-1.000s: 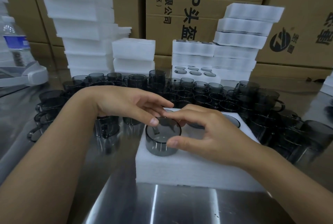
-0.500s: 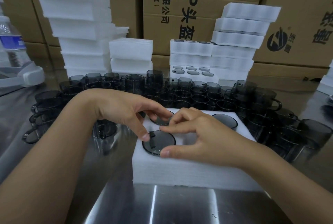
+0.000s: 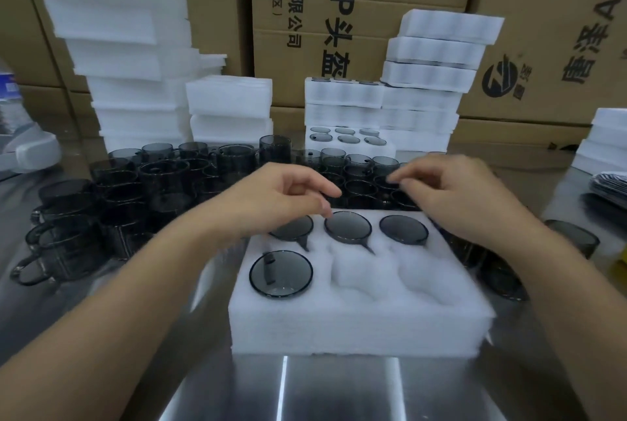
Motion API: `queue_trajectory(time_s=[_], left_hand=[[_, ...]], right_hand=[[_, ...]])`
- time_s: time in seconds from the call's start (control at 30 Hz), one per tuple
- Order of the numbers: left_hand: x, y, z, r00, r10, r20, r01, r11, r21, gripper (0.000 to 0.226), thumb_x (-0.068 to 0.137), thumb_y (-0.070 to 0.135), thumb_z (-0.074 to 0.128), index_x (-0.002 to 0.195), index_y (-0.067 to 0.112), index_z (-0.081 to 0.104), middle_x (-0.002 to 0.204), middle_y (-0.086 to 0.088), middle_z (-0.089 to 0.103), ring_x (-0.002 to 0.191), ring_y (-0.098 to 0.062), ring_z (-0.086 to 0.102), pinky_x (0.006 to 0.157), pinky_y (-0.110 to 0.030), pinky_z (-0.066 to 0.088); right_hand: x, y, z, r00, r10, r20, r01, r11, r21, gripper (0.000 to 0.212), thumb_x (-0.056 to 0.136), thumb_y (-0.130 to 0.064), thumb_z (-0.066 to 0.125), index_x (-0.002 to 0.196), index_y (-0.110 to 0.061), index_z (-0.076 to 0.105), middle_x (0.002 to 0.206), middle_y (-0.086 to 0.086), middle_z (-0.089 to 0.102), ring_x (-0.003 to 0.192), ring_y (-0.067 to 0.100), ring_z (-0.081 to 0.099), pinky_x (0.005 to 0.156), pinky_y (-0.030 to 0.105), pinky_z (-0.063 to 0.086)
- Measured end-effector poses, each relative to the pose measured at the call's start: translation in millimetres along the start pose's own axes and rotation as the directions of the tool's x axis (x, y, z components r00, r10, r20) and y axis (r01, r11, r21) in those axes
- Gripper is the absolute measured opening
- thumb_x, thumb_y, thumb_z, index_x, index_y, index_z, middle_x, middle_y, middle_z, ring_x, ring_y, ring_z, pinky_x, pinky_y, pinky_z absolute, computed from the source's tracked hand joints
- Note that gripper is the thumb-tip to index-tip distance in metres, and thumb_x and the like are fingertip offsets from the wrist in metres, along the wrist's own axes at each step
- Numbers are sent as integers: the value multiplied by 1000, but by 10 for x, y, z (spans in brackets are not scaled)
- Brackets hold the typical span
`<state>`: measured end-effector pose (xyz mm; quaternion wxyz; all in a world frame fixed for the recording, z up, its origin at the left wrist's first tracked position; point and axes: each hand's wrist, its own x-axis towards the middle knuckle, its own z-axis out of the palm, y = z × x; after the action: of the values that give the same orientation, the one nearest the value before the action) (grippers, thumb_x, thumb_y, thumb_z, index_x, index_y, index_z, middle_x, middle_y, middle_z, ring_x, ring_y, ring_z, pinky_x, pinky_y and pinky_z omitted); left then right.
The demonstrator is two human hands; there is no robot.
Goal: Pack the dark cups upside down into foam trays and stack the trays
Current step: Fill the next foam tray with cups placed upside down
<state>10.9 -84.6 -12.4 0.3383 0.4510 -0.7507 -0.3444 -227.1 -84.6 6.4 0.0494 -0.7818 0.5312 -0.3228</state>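
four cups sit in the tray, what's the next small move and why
Probably grip a loose dark cup behind the foam tray, to turn over into the empty front middle pocket: the left hand and right hand hover empty above that pile, and two front pockets are unfilled.
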Motion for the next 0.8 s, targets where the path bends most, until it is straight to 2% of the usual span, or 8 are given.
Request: queue_trajectory(time_s=[0.07,0.1,0.17,0.23,0.37,0.43,0.67,0.8], left_hand=[[13,-1,141,999,45,-4,-45,999,0,17,90,17,63,92,31,72,82,8,74,58,5,59,59,-9,42],[12,-9,194,998,58,1,-58,998,4,17,90,16,63,91,29,72,80,7,74,53,5,56,53,-9,41],[16,-30,254,998,58,12,-59,998,32,17,90,19,64,88,32,73,81,9,73,63,-3,61,57,-15,46],[25,-54,259,999,45,18,-45,998,44,18,89,22,65,87,37,73,83,11,73,70,-12,62,61,-19,48],[28,-61,238,999,37,27,-37,999,18,19,89,22,65,86,40,73,83,11,73,60,-2,55,53,-12,42],[28,-57,239,999,31,34,-31,999,22,19,89,24,65,86,41,73,84,11,73,59,-2,54,53,-12,41],[16,-37,242,999,18,37,-18,1000,-9,18,87,22,67,85,38,75,81,11,71,57,2,52,51,-9,40],[13,-35,238,999,10,48,-9,1000,-19,18,87,23,66,86,39,74,85,10,72,64,-3,58,56,-11,44]], right_hand=[[42,182,-112,995,89,-52,-100,950,-297,24,90,-18,53,92,-33,71,99,-6,71,80,17,58,69,31,48],[44,261,-159,989,140,-43,-146,910,-387,22,89,-17,52,91,-30,71,96,-4,70,78,18,56,67,30,47],[37,352,-220,968,249,24,-211,864,-458,21,88,-18,52,87,-26,71,85,-3,69,74,18,59,65,32,51],[26,375,-239,941,321,105,-230,837,-496,19,87,-21,53,84,-25,72,82,-2,68,75,18,61,67,34,55],[7,369,-203,898,396,191,-235,799,-554,13,83,-34,61,87,-24,70,85,-3,66,80,19,62,71,33,54],[0,363,-160,884,416,215,-225,780,-584,18,79,-35,67,87,-19,69,82,-1,66,78,20,63,72,35,56],[-1,361,-60,899,400,176,-230,775,-588,15,81,-18,63,94,-11,67,88,6,66,82,26,63,65,29,49],[-7,308,-85,933,343,106,-233,802,-550,14,80,-15,58,88,-17,68,91,4,66,83,27,61,61,29,45]])
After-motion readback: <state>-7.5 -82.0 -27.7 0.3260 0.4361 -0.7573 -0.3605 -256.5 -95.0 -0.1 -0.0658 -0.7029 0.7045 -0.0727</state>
